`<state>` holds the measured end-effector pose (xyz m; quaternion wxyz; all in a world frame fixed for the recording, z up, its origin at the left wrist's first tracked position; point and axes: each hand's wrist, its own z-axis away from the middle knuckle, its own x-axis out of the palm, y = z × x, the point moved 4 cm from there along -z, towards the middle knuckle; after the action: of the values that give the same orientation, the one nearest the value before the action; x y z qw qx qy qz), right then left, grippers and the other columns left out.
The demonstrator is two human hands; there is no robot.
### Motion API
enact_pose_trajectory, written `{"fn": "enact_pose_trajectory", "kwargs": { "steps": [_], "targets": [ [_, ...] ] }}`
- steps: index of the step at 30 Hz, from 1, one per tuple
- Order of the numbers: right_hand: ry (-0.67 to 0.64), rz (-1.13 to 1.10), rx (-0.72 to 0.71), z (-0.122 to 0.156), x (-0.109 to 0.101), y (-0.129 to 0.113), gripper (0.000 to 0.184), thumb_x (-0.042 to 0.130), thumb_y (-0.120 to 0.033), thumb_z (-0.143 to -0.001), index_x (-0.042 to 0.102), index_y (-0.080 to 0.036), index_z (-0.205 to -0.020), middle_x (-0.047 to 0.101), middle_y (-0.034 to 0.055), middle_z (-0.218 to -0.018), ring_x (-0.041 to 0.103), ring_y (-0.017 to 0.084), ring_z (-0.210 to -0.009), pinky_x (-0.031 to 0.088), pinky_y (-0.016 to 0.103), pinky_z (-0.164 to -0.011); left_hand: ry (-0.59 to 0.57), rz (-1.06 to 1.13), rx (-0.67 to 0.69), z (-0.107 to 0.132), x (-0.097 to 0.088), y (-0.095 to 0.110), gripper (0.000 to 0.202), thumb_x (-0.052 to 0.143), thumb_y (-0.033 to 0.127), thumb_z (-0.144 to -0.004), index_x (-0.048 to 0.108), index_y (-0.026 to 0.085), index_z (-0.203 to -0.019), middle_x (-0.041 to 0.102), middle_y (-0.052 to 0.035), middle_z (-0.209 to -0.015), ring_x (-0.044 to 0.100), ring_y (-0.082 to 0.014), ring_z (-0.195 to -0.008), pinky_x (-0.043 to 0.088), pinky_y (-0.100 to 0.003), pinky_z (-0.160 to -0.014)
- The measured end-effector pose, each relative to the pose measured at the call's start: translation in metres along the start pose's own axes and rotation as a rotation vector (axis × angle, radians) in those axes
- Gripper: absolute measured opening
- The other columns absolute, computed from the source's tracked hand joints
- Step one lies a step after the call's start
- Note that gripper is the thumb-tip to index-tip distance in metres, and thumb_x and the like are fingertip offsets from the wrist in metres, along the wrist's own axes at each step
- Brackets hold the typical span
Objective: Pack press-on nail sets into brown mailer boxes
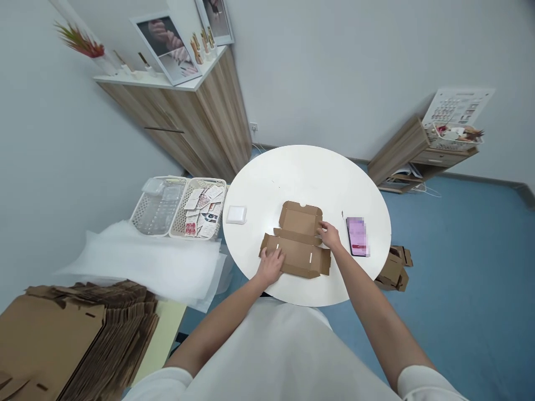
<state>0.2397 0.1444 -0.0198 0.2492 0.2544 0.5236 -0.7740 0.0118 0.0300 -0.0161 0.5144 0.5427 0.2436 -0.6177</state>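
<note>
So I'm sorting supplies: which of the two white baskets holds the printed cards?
The right basket, nearest the round table; the left basket holds clear plastic trays.

The cardboard box (pixel 298 239) is lying on the counter (pixel 309 172). A phone (pixel 358 236) is sitting just right of the box, a small pad (pixel 236 214) left of it. Two baskets (pixel 179 207) are standing farther left, off the counter; flat cardboard (pixel 71 334) is stacking up nearer, far left of the box.

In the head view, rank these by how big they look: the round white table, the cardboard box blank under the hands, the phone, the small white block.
1. round white table
2. cardboard box blank, with left hand and right hand on it
3. and 4. phone and small white block: too alike to rank.
</note>
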Motion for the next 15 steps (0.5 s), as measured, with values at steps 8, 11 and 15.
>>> {"fn": "enact_pose_trajectory", "kwargs": {
  "steps": [8,11,15],
  "targets": [
    [0.03,-0.074,-0.03,0.006,0.006,0.003,0.041,0.046,-0.02,-0.072,0.053,-0.018,-0.112,0.058,0.0061,-0.111,0.059,0.014,-0.088,0.044,0.028,-0.083,0.061,-0.087,-0.048,-0.017,-0.007,0.008,0.082,0.061,0.035,-0.063,0.021,0.017,-0.132,0.01,-0.0137,-0.142,0.005,-0.03,-0.129,0.009,-0.049,-0.101],
    [0.025,-0.091,-0.046,0.014,0.004,0.003,0.041,0.047,-0.019,-0.072,0.053,-0.02,-0.112,0.057,0.0053,-0.112,0.06,0.013,-0.084,0.045,0.028,-0.081,0.07,-0.141,-0.031,-0.026,-0.011,0.009,0.092,0.063,0.034,-0.06,0.012,0.014,-0.135,0.003,-0.0133,-0.143,-0.009,-0.0289,-0.129,0.005,-0.05,-0.101],
    [-0.038,-0.073,-0.056,0.023,0.0,0.005,0.041,0.048,-0.02,-0.071,0.053,-0.02,-0.113,0.058,0.0047,-0.112,0.06,0.013,-0.082,0.045,0.027,-0.079,0.048,-0.181,0.003,-0.034,-0.013,0.01,0.102,0.065,0.033,-0.055,0.005,0.014,-0.135,0.0,-0.0127,-0.143,-0.015,-0.0276,-0.128,0.003,-0.052,-0.101]
  ]
}}
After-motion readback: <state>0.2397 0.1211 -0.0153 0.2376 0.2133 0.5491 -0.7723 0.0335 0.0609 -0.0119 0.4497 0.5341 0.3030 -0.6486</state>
